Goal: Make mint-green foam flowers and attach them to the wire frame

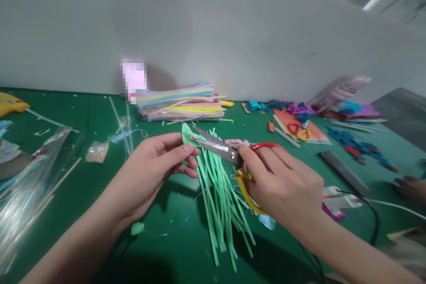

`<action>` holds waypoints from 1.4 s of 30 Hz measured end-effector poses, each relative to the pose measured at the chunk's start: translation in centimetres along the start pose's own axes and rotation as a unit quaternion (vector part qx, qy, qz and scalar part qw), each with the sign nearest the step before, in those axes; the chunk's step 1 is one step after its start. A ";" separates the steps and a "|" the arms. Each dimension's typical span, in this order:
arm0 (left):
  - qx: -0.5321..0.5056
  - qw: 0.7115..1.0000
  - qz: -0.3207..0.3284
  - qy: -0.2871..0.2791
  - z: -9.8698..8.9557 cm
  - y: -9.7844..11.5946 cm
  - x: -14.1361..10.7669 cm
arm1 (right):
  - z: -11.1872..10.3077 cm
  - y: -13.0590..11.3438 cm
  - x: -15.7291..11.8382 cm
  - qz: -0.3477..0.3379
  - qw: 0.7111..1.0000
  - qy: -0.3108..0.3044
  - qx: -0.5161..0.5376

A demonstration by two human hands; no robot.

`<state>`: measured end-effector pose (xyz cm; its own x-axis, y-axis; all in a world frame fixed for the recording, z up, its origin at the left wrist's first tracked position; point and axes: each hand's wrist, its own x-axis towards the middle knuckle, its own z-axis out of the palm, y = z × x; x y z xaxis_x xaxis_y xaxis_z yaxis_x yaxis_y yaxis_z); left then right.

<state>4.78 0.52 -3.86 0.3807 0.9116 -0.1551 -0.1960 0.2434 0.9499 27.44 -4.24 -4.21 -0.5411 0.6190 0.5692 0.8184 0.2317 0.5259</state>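
My left hand (159,164) pinches a small light-green fuzzy piece (187,132) between thumb and fingers. My right hand (282,182) is wrapped round the red and yellow handles of a pair of scissors (221,148). The scissors point left, their blades slightly apart at the green piece. Beneath the blades, a spread bundle of light-green fuzzy stems (221,199) lies on the green table (173,248). A small green scrap (137,229) rests below my left hand.
Pastel stems (181,104) are stacked by the wall. A yellow glue gun (11,103), clear plastic packaging (29,195) and a bead bag (97,151) are at left. At right are spare scissors (302,134), a dark bar (344,173), a power strip (342,199) and another person's hand (411,188).
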 end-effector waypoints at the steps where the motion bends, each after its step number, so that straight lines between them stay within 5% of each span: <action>1: -0.012 1.000 -0.005 0.002 -0.1 0.0 0.1 | 0.0 0.3 0.4 -0.016 1.000 0.001 -0.009; 14: -0.068 0.997 -0.021 0.002 -1.4 0.1 0.9 | 1.4 1.6 2.8 -0.120 0.992 0.031 -0.009; 33: -0.060 0.997 -0.032 -0.042 -1.7 0.2 0.5 | 2.4 2.3 1.8 -0.118 0.991 0.035 0.055; 42: 0.023 0.999 0.025 -0.028 -1.1 0.7 -0.3 | 2.3 2.8 1.6 -0.094 0.995 0.009 0.013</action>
<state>3.59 0.80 -3.43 0.4214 0.9022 -0.0922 -0.1743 0.1803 0.9681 29.28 -0.91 -3.28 -0.6889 0.5496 0.4726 0.7064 0.3628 0.6078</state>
